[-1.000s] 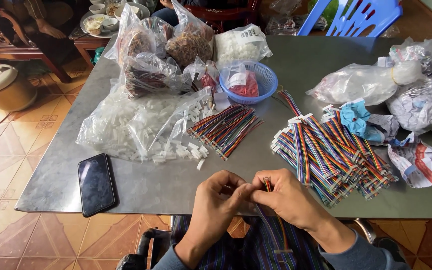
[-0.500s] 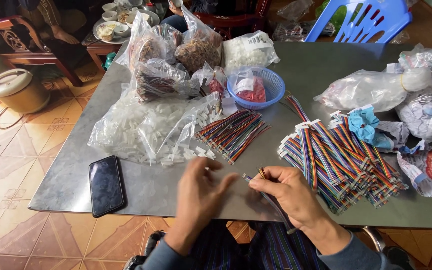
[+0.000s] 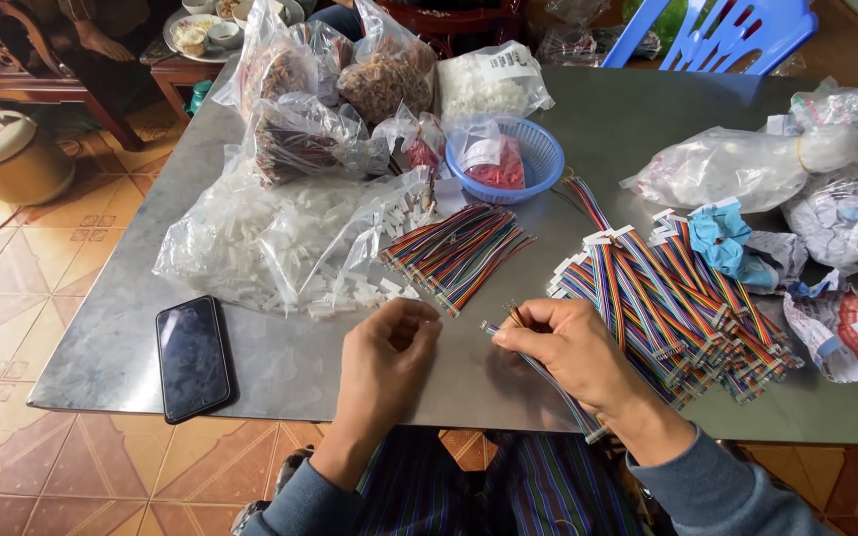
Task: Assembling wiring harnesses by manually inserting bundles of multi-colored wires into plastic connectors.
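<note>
My right hand point(image 3: 568, 352) pinches the end of a thin multicoloured ribbon cable point(image 3: 548, 382) that trails down past the table's near edge. My left hand point(image 3: 389, 352) hovers just left of it, fingers curled close together near small white plastic connectors point(image 3: 374, 293); whether it holds one is hidden. A loose bundle of rainbow wires point(image 3: 454, 253) lies just beyond both hands. To the right sits a big pile of finished ribbon cables with white ends point(image 3: 672, 298).
A black phone point(image 3: 192, 355) lies at the near left of the grey metal table point(image 3: 91, 367). Clear bags of white connectors point(image 3: 270, 243), a blue basket point(image 3: 508, 159), more bags and crumpled wrappers point(image 3: 836, 328) crowd the back and right. A blue chair point(image 3: 717, 30) stands behind.
My hands have come apart: the left has drawn away toward the white connectors while the right keeps the cable end. The view has tilted slightly.
</note>
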